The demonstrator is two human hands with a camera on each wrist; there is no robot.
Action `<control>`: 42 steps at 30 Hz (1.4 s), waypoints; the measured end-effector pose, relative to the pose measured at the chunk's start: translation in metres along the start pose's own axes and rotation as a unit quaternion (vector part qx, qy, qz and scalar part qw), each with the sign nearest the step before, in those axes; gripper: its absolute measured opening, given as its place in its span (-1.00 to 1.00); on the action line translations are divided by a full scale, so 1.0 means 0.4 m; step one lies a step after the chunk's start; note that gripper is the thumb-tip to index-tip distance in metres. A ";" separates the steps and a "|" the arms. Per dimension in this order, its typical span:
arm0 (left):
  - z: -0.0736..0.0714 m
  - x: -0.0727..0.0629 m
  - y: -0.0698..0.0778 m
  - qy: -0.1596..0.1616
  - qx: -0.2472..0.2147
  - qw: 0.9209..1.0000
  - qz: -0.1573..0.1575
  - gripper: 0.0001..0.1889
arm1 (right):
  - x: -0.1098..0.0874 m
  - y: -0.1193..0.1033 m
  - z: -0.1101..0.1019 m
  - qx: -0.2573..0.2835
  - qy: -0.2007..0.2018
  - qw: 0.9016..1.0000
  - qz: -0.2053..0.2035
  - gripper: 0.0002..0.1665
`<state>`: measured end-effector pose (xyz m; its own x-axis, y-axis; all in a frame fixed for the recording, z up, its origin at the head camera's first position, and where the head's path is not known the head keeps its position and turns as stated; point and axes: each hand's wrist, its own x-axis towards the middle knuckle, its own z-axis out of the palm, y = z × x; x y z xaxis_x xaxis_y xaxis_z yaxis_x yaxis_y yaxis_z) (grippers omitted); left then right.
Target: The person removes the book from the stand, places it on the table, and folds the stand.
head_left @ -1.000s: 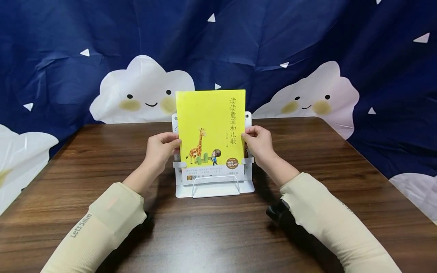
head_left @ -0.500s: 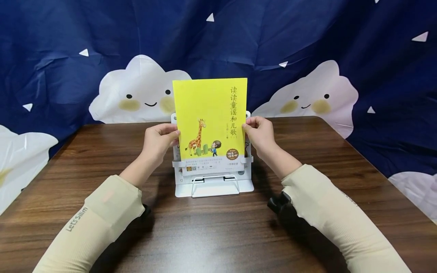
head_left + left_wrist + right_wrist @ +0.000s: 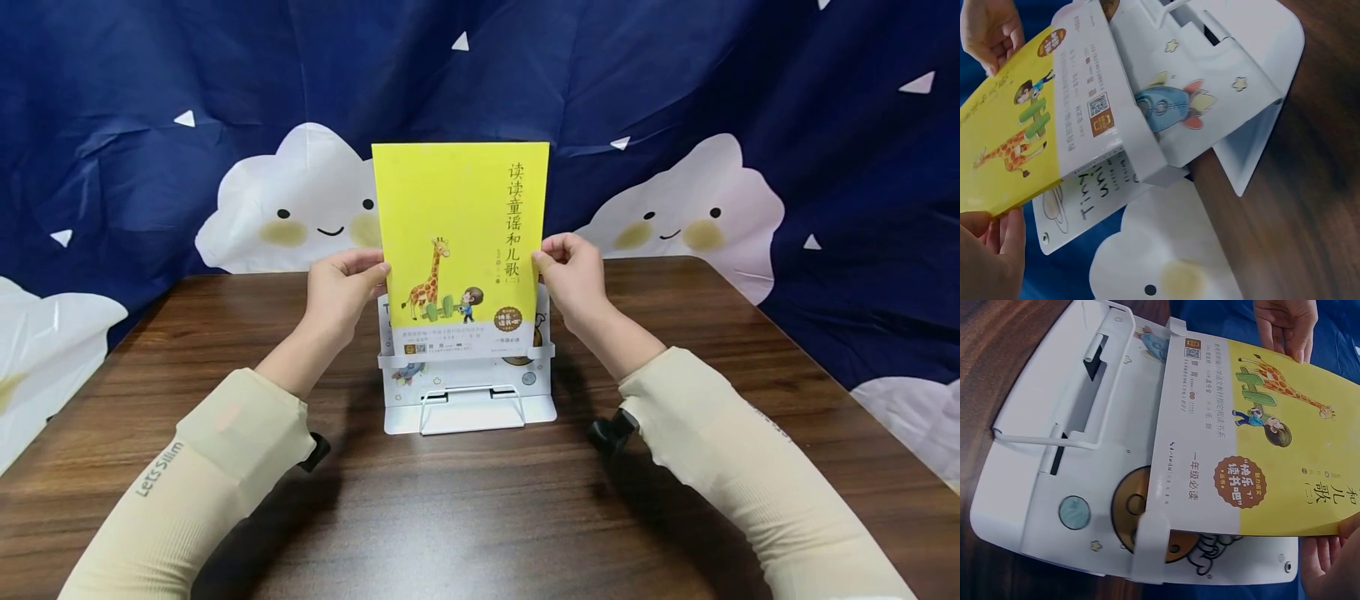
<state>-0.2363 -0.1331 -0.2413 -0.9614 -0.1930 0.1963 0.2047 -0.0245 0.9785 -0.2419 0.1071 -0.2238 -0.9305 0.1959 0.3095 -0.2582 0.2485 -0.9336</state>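
A yellow book (image 3: 465,217) with a giraffe and a child on its cover stands upright between both hands. My left hand (image 3: 341,287) pinches its left edge, thumb in front and fingers behind. On the opposite edge my right hand (image 3: 576,275) pinches it the same way. Behind and below is a white book stand (image 3: 468,412) with cartoon pictures on its back panel. The book's lower edge is above the stand's ledge, level with the side clips (image 3: 1152,547). In the left wrist view, part of the back panel (image 3: 1085,194) shows behind the book.
The stand rests on a dark wooden table (image 3: 450,517), with a wire holder (image 3: 474,429) at its front. Behind the table hangs a blue curtain (image 3: 480,67) with smiling white clouds (image 3: 315,200). A black wrist device (image 3: 615,431) sits under the right sleeve.
Both hands have lifted the yellow book upward and slightly nearer, uncovering more of the stand's lower panel and ledge. The stand has stayed in place.
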 end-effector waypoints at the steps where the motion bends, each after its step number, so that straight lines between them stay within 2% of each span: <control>1: 0.003 -0.003 0.007 0.004 -0.001 1.000 0.002 -0.83 | 0.001 -0.004 -0.001 0.002 0.000 1.000 -0.002 -0.96; 2: 0.012 -0.022 0.034 0.013 0.014 1.000 -0.001 -0.81 | 0.003 -0.007 -0.002 0.003 0.002 1.000 -0.006 -0.96; 3: 0.016 -0.027 0.044 0.015 0.010 1.000 0.000 -0.80 | 0.004 -0.010 -0.004 0.004 0.004 1.000 -0.010 -0.96; 9: 0.030 -0.037 0.075 0.017 -0.009 1.000 0.003 -0.78 | 0.012 -0.029 -0.016 -0.001 0.015 0.999 -0.029 -0.95; 15: 0.043 -0.030 0.081 0.011 -0.005 1.000 0.013 -0.77 | 0.022 -0.043 -0.035 -0.006 0.022 0.999 -0.036 -0.93; 29: 0.097 -0.024 0.102 -0.025 -0.038 0.999 0.006 -0.79 | 0.038 -0.080 -0.100 0.022 0.028 0.999 -0.004 -0.94; 35: 0.125 -0.025 0.104 -0.035 -0.035 0.999 0.003 -0.83 | 0.047 -0.090 -0.139 0.037 0.011 0.999 0.019 -0.94; 36: 0.125 -0.010 0.089 -0.043 -0.047 0.998 0.001 -0.85 | 0.048 -0.091 -0.145 0.041 0.006 0.999 0.020 -0.94; 42: 0.148 -0.013 0.084 -0.052 -0.057 0.997 -0.016 -0.85 | 0.051 -0.096 -0.181 0.068 -0.016 0.997 0.039 -0.94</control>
<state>-0.2355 -0.0749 -0.2057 -0.9805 -0.0872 0.1759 0.1870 -0.1409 0.9722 -0.2320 0.1701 -0.1684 -0.9564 0.1796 0.2303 -0.2148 0.1016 -0.9714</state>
